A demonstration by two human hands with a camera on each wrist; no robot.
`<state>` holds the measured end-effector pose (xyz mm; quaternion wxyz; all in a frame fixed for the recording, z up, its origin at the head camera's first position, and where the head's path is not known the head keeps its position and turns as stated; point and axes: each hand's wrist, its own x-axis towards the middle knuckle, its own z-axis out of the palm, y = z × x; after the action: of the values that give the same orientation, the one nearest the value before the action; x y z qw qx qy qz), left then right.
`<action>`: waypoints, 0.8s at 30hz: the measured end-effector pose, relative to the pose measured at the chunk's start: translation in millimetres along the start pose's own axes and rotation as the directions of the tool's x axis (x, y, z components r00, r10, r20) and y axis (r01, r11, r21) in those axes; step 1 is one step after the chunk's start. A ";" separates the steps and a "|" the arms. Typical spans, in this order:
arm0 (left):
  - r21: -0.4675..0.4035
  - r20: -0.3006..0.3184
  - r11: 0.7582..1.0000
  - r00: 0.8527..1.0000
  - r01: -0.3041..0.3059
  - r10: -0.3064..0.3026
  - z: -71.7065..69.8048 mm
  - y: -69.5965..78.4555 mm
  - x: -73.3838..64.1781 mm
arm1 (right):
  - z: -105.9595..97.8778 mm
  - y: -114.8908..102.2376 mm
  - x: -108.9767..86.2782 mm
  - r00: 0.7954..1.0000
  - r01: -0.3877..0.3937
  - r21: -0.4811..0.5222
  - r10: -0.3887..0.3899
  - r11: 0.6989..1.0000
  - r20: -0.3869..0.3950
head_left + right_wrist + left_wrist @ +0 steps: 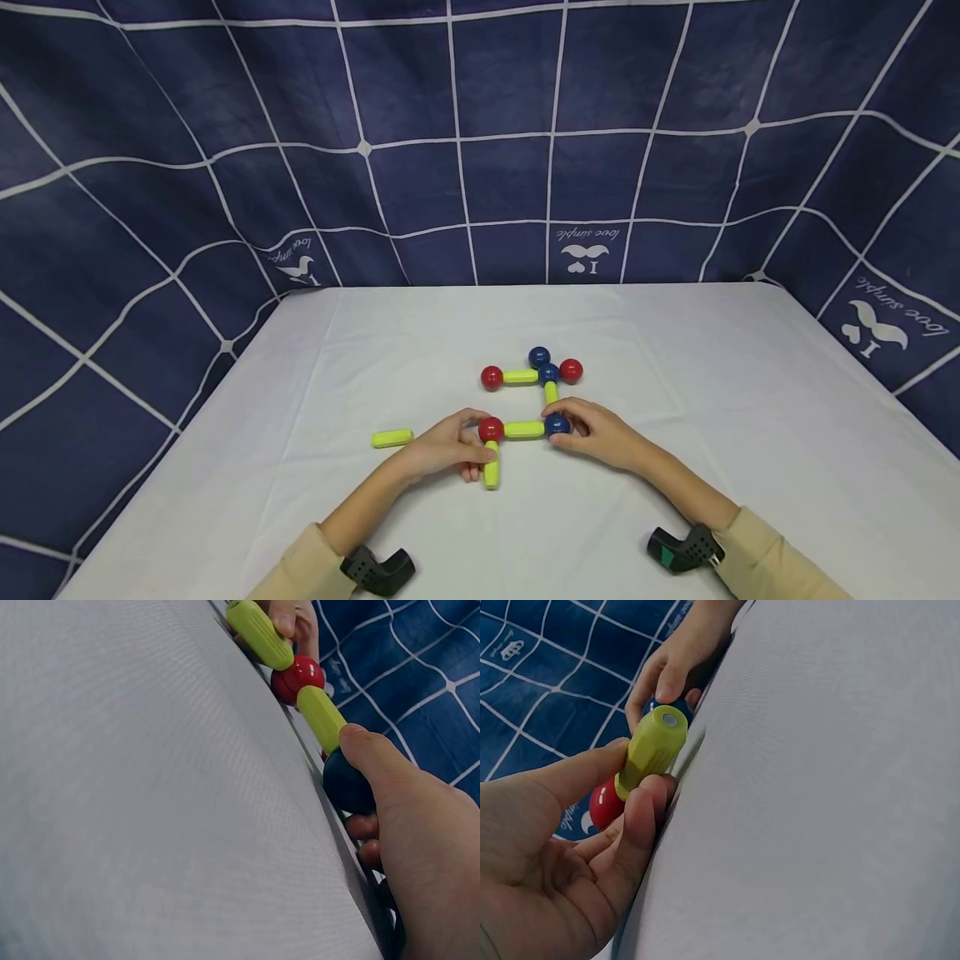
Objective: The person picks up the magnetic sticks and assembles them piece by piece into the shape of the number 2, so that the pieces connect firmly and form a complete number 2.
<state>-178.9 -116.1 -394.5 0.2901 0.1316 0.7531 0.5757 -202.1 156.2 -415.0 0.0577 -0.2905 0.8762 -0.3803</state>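
A chain of yellow-green rods and coloured balls lies flat on the white table (pixel 675 400). My left hand (pixel 450 446) pinches the near yellow rod (pixel 491 467) (pixel 652 750) (pixel 259 634), joined to a red ball (pixel 491 429) (pixel 606 804) (pixel 298 675). A horizontal rod (pixel 524 429) (pixel 321 716) links that ball to a blue ball (pixel 557 425) (pixel 346 784), which my right hand (pixel 592 433) grips with thumb on top. Further back, another upright rod (pixel 551 392) leads to a second blue ball (pixel 548 373), with a rod (pixel 520 377), two red balls (pixel 491 377) (pixel 571 371) and one more blue ball (pixel 538 357).
One loose yellow rod (pixel 392 437) lies to the left of my left hand. A dark blue cloth with a white grid (pixel 480 142) hangs behind and around the table. The table's edges run at left and right.
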 end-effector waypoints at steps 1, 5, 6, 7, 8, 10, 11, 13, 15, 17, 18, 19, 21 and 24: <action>0.012 -0.002 1.000 1.000 -0.002 0.002 0.6 0.1 -0.2 | 0.0 -0.1 0.0 1.000 0.000 0.000 0.000 1.000 0.001; 0.122 -0.036 0.993 0.999 0.006 -0.001 1.9 3.1 -1.0 | -0.1 0.3 0.4 1.000 0.002 -0.001 -0.002 1.000 0.003; 0.172 -0.055 0.985 0.998 0.007 0.002 1.8 4.6 -1.0 | -0.2 0.6 0.6 1.000 0.002 -0.001 -0.002 1.000 0.006; 0.225 -0.078 0.974 0.997 0.011 0.007 1.6 6.3 -0.6 | -0.5 0.9 0.9 1.000 0.003 0.000 -0.003 1.000 0.011; 0.281 -0.103 0.960 0.995 0.012 0.018 1.0 8.2 0.2 | -1.0 1.1 1.1 1.000 0.002 0.000 -0.002 1.000 0.016; 0.378 -0.148 0.926 0.987 0.002 0.059 -1.0 13.1 3.2 | -2.5 1.5 1.8 1.000 -0.001 0.008 0.001 1.000 0.028; 0.417 -0.159 0.909 0.983 -0.014 0.088 -2.6 14.8 5.6 | -3.7 1.4 2.2 0.999 -0.004 0.013 0.003 1.000 0.035; 0.459 -0.151 0.886 0.978 -0.057 0.141 -5.9 16.9 10.2 | -5.5 1.6 3.6 0.999 -0.007 0.025 0.006 1.000 0.051; 0.462 -0.112 0.880 0.977 -0.111 0.182 -8.7 15.6 14.7 | -7.3 1.1 5.3 0.998 -0.011 0.032 0.008 0.999 0.070; 0.452 -0.070 0.878 0.975 -0.156 0.209 -10.6 10.5 18.0 | -8.9 0.4 7.1 0.996 -0.004 0.020 0.003 1.000 0.088; 0.438 -0.054 0.882 0.974 -0.174 0.219 -11.0 7.4 19.1 | -9.7 -0.4 7.9 0.996 -0.004 0.013 0.003 1.000 0.094; 0.424 -0.041 0.886 0.973 -0.189 0.228 -11.1 4.2 20.2 | -10.5 -0.8 8.7 0.996 -0.001 0.010 0.000 1.000 0.093; 0.405 -0.031 0.890 0.970 -0.207 0.240 -10.6 -1.4 21.4 | -12.4 -3.0 11.8 0.999 -0.007 -0.002 0.007 1.000 0.048; 0.390 -0.035 0.896 0.969 -0.211 0.243 -10.2 -5.6 21.3 | -14.2 -5.7 20.7 0.986 -0.049 0.006 0.049 0.999 -0.159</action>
<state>-201.1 -114.5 -404.1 0.1581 0.2488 0.8419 0.4521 -221.1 150.6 -398.6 -0.0029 -0.2373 0.8844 -0.4018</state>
